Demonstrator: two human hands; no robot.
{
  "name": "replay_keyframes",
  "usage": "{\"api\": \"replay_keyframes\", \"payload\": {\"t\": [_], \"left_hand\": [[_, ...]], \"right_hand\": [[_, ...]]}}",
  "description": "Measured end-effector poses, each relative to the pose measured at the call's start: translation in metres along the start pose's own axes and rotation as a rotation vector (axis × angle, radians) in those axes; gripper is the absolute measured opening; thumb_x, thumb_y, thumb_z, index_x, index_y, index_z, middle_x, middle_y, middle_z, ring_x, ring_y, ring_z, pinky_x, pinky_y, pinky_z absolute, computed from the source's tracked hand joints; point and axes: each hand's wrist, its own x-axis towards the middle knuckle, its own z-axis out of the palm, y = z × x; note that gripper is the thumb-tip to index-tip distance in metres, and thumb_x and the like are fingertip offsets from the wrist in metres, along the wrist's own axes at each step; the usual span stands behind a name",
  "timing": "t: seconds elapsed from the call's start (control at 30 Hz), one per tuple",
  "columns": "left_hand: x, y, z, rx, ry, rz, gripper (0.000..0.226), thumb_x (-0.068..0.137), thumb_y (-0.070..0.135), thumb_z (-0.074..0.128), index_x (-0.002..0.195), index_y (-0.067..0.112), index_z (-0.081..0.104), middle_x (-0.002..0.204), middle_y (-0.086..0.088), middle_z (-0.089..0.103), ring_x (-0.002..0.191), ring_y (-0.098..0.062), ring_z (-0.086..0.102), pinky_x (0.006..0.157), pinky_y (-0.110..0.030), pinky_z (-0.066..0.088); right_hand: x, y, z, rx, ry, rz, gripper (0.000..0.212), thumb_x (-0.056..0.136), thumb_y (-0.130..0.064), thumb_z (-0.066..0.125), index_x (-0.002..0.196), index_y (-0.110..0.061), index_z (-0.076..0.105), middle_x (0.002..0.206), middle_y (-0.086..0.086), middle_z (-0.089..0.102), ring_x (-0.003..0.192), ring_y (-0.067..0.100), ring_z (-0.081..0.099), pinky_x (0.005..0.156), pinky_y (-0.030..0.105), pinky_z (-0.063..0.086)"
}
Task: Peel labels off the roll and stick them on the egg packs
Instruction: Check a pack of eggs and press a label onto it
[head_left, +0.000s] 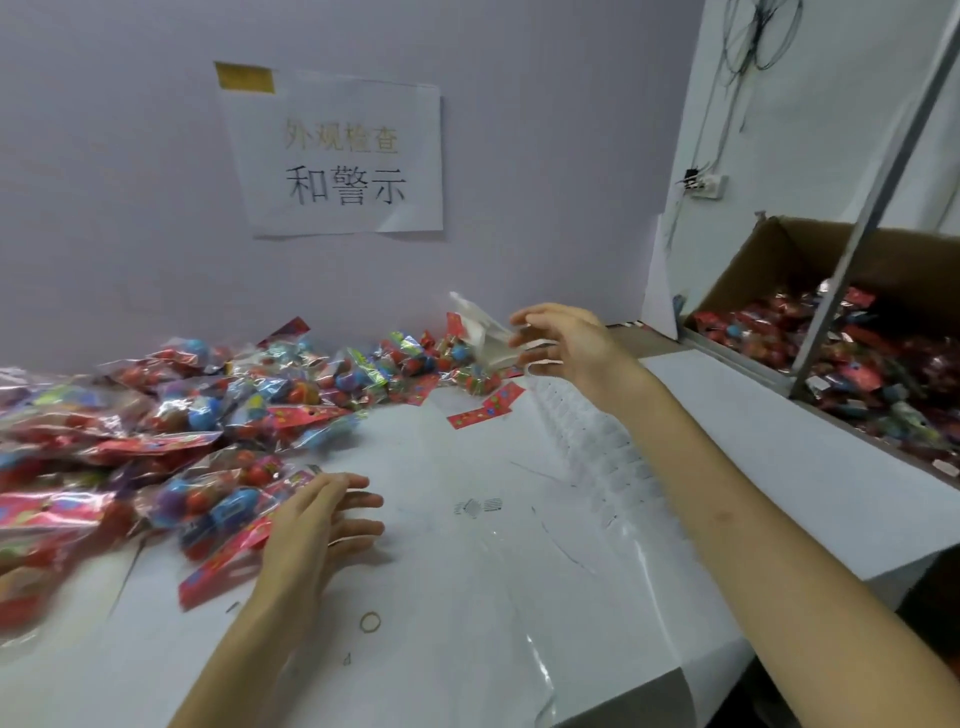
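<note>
A heap of clear egg packs (218, 410) with coloured eggs and red header cards covers the left of the white table (467, 597). My left hand (317, 525) lies flat, fingers straight, at the edge of the nearest egg pack (223, 514). A white label strip (602, 447) runs across the table's right side towards a white label roll (480, 330) at the back. My right hand (566, 340) hovers by that roll with fingers spread and loosely bent; motion blur hides any contact.
A cardboard box (779, 249) full of egg packs stands at the right, behind a slanted metal bar (857, 234). A rubber band (370, 621) and one stuck label (478, 506) lie on the table. A paper sign (343, 156) hangs on the wall.
</note>
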Motion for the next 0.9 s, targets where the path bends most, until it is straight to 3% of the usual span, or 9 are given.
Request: {"api": "replay_keyframes", "payload": {"t": [0.1,0.2,0.27,0.4,0.57,0.67,0.73,0.8,0.9], "left_hand": [[-0.002,0.003,0.000,-0.014,0.040,-0.007,0.029,0.108,0.022,0.047,0.104,0.004,0.069,0.092,-0.016,0.077,0.066,-0.026,0.072,0.055,-0.029,0.059],[-0.003,0.005,-0.001,-0.034,0.076,-0.026,0.027,0.107,0.020,0.048,0.101,0.004,0.068,0.091,-0.016,0.077,0.064,-0.025,0.071,0.056,-0.030,0.057],[-0.003,0.005,-0.001,-0.044,0.092,-0.036,0.025,0.107,0.017,0.049,0.100,0.004,0.068,0.089,-0.016,0.077,0.063,-0.025,0.070,0.056,-0.031,0.056],[-0.001,0.001,0.000,-0.021,0.116,-0.027,0.021,0.105,0.013,0.052,0.099,0.004,0.069,0.086,-0.014,0.076,0.062,-0.026,0.069,0.055,-0.033,0.057],[0.003,-0.005,0.000,-0.055,0.161,-0.024,0.016,0.104,0.012,0.053,0.101,0.008,0.068,0.085,-0.012,0.076,0.058,-0.024,0.067,0.049,-0.036,0.054],[0.004,-0.006,0.002,-0.056,0.166,-0.039,0.016,0.104,0.012,0.053,0.101,0.008,0.068,0.085,-0.010,0.076,0.057,-0.023,0.066,0.048,-0.035,0.053],[0.006,-0.007,0.002,-0.066,0.168,-0.050,0.016,0.104,0.011,0.053,0.100,0.008,0.068,0.085,-0.010,0.076,0.056,-0.023,0.066,0.047,-0.033,0.051],[0.006,-0.005,0.001,-0.082,0.171,-0.065,0.016,0.104,0.011,0.052,0.100,0.007,0.067,0.084,-0.010,0.076,0.055,-0.022,0.065,0.046,-0.031,0.050],[0.007,-0.004,0.000,-0.114,0.172,-0.084,0.017,0.104,0.011,0.051,0.099,0.007,0.067,0.083,-0.010,0.077,0.054,-0.021,0.064,0.043,-0.027,0.048]], "right_hand": [[0.004,-0.005,0.041,-0.232,-0.146,-0.103,0.019,0.102,-0.012,0.055,0.099,-0.012,0.073,0.090,0.004,0.077,0.075,0.016,0.073,0.064,0.023,0.056],[0.020,0.005,0.075,-0.608,-0.165,-0.205,0.016,0.097,-0.019,0.064,0.111,-0.018,0.072,0.104,0.001,0.074,0.091,0.016,0.071,0.074,0.024,0.055],[0.034,0.018,0.089,-0.858,-0.198,-0.247,0.031,0.094,-0.025,0.069,0.125,-0.021,0.065,0.117,0.001,0.069,0.103,0.019,0.066,0.080,0.025,0.052],[0.069,0.046,0.109,-1.256,-0.294,-0.300,0.073,0.090,-0.035,0.070,0.153,-0.022,0.035,0.144,0.006,0.048,0.127,0.028,0.051,0.104,0.047,0.047],[0.113,0.070,0.148,-1.404,-0.384,-0.408,0.098,0.085,-0.039,0.077,0.161,-0.026,0.017,0.167,0.007,0.017,0.146,0.031,0.036,0.111,0.047,0.040],[0.134,0.079,0.179,-1.451,-0.413,-0.475,0.098,0.087,-0.024,0.075,0.162,-0.032,0.013,0.171,0.005,0.006,0.147,0.032,0.034,0.109,0.048,0.043],[0.145,0.087,0.198,-1.468,-0.448,-0.482,0.092,0.088,-0.013,0.068,0.162,-0.033,0.016,0.171,0.002,0.010,0.149,0.030,0.032,0.113,0.051,0.040],[0.149,0.096,0.210,-1.442,-0.451,-0.467,0.083,0.090,-0.008,0.062,0.160,-0.030,0.024,0.166,0.002,0.027,0.147,0.029,0.036,0.115,0.056,0.036],[0.153,0.109,0.212,-1.303,-0.332,-0.399,0.077,0.089,-0.004,0.064,0.156,-0.024,0.032,0.140,0.007,0.058,0.129,0.032,0.051,0.105,0.055,0.045]]}}
